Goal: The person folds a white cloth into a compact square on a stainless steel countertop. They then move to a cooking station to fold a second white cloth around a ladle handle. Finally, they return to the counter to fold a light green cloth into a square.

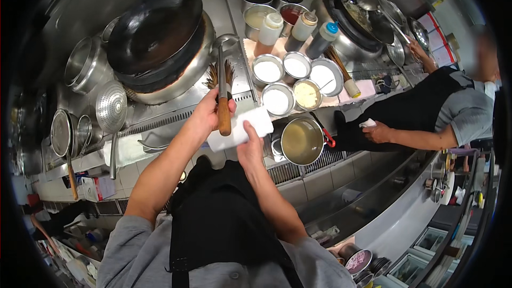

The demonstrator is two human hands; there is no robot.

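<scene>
My left hand [209,113] is closed round the wooden handle of a steel ladle [221,74], whose bowl points away from me over the steel range top. Directly behind the ladle shows a bamboo wok brush [231,73]; whether my fingers hold it too, I cannot tell. In my right hand [251,147] is a folded white cloth or paper towel [236,133], pressed up near the ladle's handle. A large black wok [156,28] sits tilted over the burner ahead to the left. Right of my hands stands a pot of cloudy yellowish liquid [302,142].
Steel cups of white powder [268,70], minced garlic-like bits [306,95] and squeeze bottles [269,34] crowd the right side. A perforated skimmer [111,106] leans at left. A co-worker [416,108] stands close on the right, at a second wok [362,16].
</scene>
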